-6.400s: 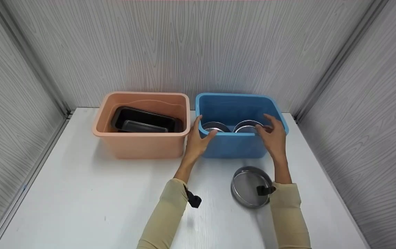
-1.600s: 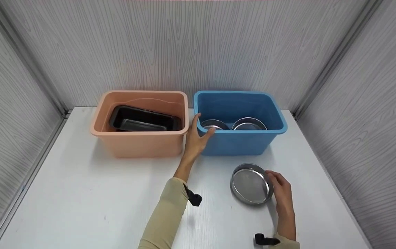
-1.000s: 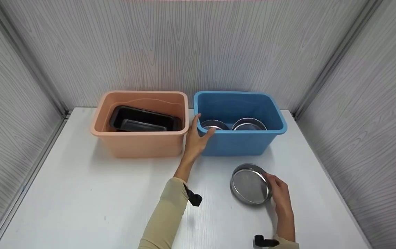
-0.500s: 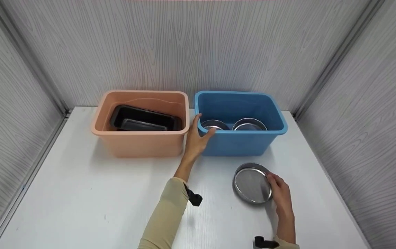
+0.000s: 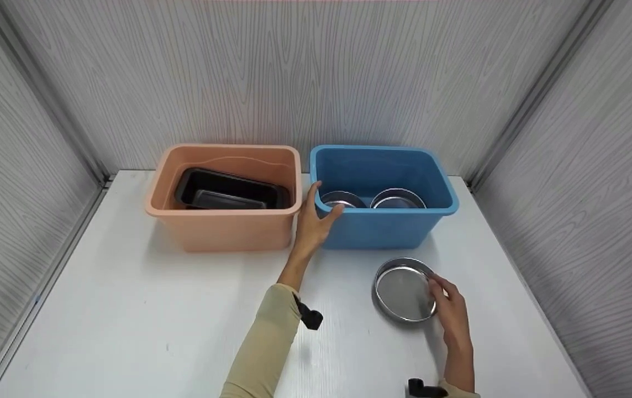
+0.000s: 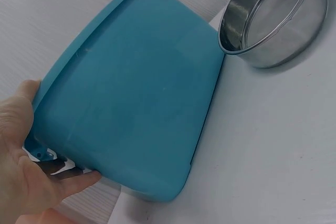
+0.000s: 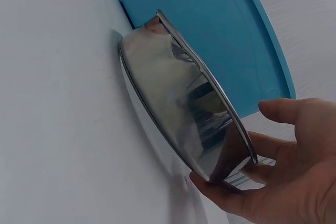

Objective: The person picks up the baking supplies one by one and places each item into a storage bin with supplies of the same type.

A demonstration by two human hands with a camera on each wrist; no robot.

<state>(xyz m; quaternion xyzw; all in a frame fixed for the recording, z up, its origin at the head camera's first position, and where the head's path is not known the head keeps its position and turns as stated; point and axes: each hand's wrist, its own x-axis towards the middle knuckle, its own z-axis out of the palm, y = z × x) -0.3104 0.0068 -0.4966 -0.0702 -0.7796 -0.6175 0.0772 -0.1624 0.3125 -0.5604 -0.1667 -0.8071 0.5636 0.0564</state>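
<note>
In the head view my left hand (image 5: pixel 311 226) grips the front left corner of the blue plastic tub (image 5: pixel 382 229); its thumb lies on the front of the rim. Two round metal pieces, a left sieve (image 5: pixel 343 199) and a right sieve (image 5: pixel 399 198), lie inside, partly hidden by the front wall. A third round metal sieve (image 5: pixel 404 293), with a shiny wall and grey flat bottom, is in front of the tub. My right hand (image 7: pixel 294 166) holds its right edge, with a finger underneath; that edge looks slightly raised in the right wrist view.
To the left stands a peach plastic tub (image 5: pixel 227 232) holding black rectangular loaf pans (image 5: pixel 233 190). Both tubs stand near the back wall (image 5: pixel 305 72) on a white table (image 5: pixel 145 320). Side walls rise left and right.
My right hand has come from the blue tub's front right rim to the sieve on the table. Lately the sieve has shifted slightly right and back. My left hand stays on the tub.
</note>
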